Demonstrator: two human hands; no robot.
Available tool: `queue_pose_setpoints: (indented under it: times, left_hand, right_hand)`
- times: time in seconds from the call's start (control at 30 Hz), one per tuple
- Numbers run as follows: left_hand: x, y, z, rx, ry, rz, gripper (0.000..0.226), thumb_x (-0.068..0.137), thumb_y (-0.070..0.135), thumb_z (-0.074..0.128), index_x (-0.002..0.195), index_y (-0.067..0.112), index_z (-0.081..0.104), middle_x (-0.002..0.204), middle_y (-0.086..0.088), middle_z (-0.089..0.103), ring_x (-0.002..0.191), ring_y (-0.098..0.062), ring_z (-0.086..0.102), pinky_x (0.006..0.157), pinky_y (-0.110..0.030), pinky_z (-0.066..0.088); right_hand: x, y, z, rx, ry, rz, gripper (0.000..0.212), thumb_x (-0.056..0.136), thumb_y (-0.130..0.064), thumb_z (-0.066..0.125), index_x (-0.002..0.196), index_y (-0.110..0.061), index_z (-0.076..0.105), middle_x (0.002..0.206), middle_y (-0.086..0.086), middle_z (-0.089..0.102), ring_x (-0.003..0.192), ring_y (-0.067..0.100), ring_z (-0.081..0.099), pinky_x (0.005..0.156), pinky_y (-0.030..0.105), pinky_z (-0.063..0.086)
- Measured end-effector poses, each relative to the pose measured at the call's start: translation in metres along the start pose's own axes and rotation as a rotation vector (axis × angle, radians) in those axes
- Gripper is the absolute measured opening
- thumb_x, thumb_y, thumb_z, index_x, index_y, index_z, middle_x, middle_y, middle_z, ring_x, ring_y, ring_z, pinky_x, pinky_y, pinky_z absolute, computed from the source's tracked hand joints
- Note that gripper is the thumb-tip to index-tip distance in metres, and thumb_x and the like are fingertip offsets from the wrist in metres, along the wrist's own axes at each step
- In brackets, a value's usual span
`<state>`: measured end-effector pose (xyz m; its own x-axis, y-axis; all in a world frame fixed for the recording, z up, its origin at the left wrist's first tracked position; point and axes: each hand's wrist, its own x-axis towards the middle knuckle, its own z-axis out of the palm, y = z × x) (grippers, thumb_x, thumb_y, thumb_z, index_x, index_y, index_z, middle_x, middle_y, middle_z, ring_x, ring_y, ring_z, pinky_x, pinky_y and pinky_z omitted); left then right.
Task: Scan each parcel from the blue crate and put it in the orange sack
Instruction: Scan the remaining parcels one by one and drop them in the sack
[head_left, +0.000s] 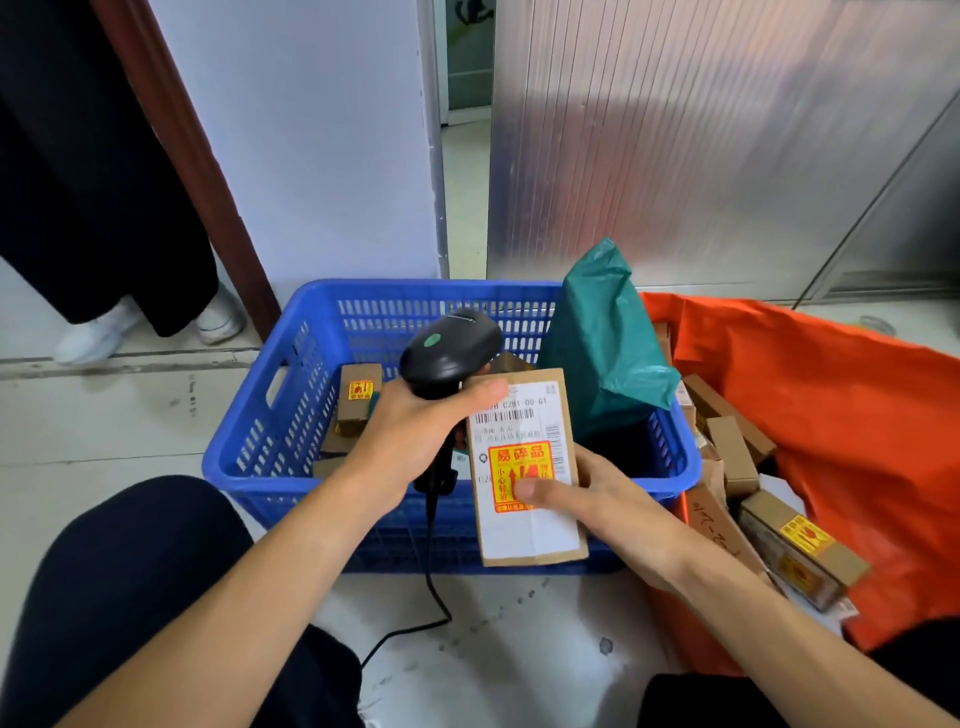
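Observation:
My left hand (415, 441) grips a black barcode scanner (449, 348), its head over the top of a cardboard parcel (524, 530). My right hand (587, 493) holds that flat parcel above the front rim of the blue crate (244, 431), thumb on its red and yellow fragile sticker. The parcel's white label with barcode faces up. Inside the crate lie a small brown box (358, 400) and a green plastic mailer bag (602, 343) leaning on the right wall. The orange sack (841, 415) lies open to the right, holding several cardboard parcels (732, 452).
A person in dark trousers and white shoes (98, 332) stands at the far left by a brown door frame. The scanner's black cable (431, 587) runs down to the pale floor between my knees. A metal panel wall rises behind the crate and sack.

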<state>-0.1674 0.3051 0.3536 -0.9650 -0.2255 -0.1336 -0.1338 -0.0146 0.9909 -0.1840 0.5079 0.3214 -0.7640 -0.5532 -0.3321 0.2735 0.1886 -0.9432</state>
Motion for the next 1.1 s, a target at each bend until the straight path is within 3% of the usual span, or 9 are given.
queue_pose_setpoints:
  times: [0.1,0.2,0.37,0.47,0.57,0.63,0.7,0.8,1.1]
  left_hand:
    - [0.0,-0.003,-0.001,0.012,-0.011,-0.014,0.012,0.088,0.026,0.08,0.099,0.024,0.077,0.093,0.001,0.082,0.093,-0.018,0.077,0.083,-0.033,0.059]
    - [0.001,-0.008,-0.002,0.018,-0.004,-0.08,0.022,0.089,0.037,0.078,0.102,0.019,0.077,0.083,-0.005,0.079,0.077,-0.024,0.07,0.075,-0.034,0.056]
    - [0.004,-0.011,-0.007,0.077,0.057,-0.199,0.021,0.096,0.023,0.071,0.112,0.01,0.066,0.062,-0.007,0.057,0.054,-0.016,0.054,0.057,-0.028,0.048]
    - [-0.004,-0.008,-0.012,0.078,-0.028,-0.182,0.021,0.096,0.019,0.069,0.113,0.008,0.065,0.061,-0.011,0.06,0.056,-0.019,0.054,0.061,-0.032,0.048]
    - [-0.017,0.001,-0.012,0.069,-0.151,-0.072,0.019,0.098,0.023,0.07,0.113,0.012,0.071,0.091,-0.012,0.078,0.067,-0.022,0.058,0.07,-0.037,0.052]
    - [-0.025,0.005,-0.009,0.042,-0.212,-0.029,0.022,0.099,0.024,0.069,0.118,0.013,0.071,0.098,-0.008,0.08,0.071,-0.022,0.063,0.074,-0.036,0.056]
    - [-0.029,0.005,-0.005,-0.003,-0.228,-0.021,0.025,0.098,0.023,0.068,0.119,0.01,0.07,0.089,-0.011,0.077,0.072,-0.025,0.065,0.077,-0.039,0.056]
    - [-0.032,0.001,-0.002,-0.076,-0.187,-0.033,0.029,0.096,0.026,0.072,0.116,0.004,0.07,0.072,-0.011,0.063,0.064,-0.027,0.056,0.068,-0.038,0.051]
    - [-0.032,-0.002,0.004,-0.088,-0.109,-0.031,0.022,0.094,0.025,0.074,0.091,0.003,0.07,0.061,-0.006,0.053,0.051,-0.021,0.045,0.057,-0.035,0.042]
  right_hand:
    - [0.0,0.003,0.001,-0.019,-0.006,-0.006,0.059,0.078,-0.026,0.082,0.132,-0.017,0.06,0.117,0.001,0.076,0.109,0.02,0.073,0.1,0.038,0.054]
    - [0.004,0.007,-0.001,-0.063,0.034,-0.003,0.062,0.077,-0.028,0.085,0.131,-0.016,0.058,0.116,0.0,0.076,0.106,0.019,0.074,0.099,0.039,0.056]
    - [0.01,0.002,-0.025,-0.054,0.322,-0.053,0.048,0.083,-0.023,0.084,0.124,-0.015,0.06,0.113,-0.003,0.077,0.098,0.01,0.075,0.08,0.022,0.058]
    - [0.01,-0.002,-0.043,-0.009,0.462,-0.117,0.044,0.085,-0.02,0.081,0.123,-0.013,0.061,0.113,-0.002,0.076,0.093,0.008,0.075,0.071,0.016,0.057]
    - [0.008,-0.002,-0.051,0.029,0.544,-0.189,0.041,0.086,-0.02,0.08,0.122,-0.019,0.059,0.113,-0.004,0.076,0.097,0.01,0.075,0.078,0.023,0.06]
    - [0.006,-0.003,-0.053,0.03,0.592,-0.232,0.038,0.087,-0.02,0.08,0.117,-0.026,0.057,0.112,-0.008,0.074,0.099,0.009,0.074,0.084,0.027,0.06]
    - [0.005,-0.002,-0.055,-0.013,0.651,-0.259,0.041,0.087,-0.022,0.08,0.118,-0.026,0.054,0.114,-0.011,0.072,0.102,0.009,0.073,0.085,0.029,0.06]
    - [0.003,0.0,-0.058,-0.104,0.712,-0.275,0.05,0.087,-0.028,0.08,0.126,-0.023,0.049,0.119,-0.011,0.069,0.105,0.008,0.07,0.087,0.031,0.061]
    - [0.006,0.004,-0.061,-0.113,0.708,-0.309,0.06,0.086,-0.034,0.08,0.133,-0.019,0.046,0.123,-0.011,0.068,0.108,0.006,0.069,0.088,0.03,0.061]
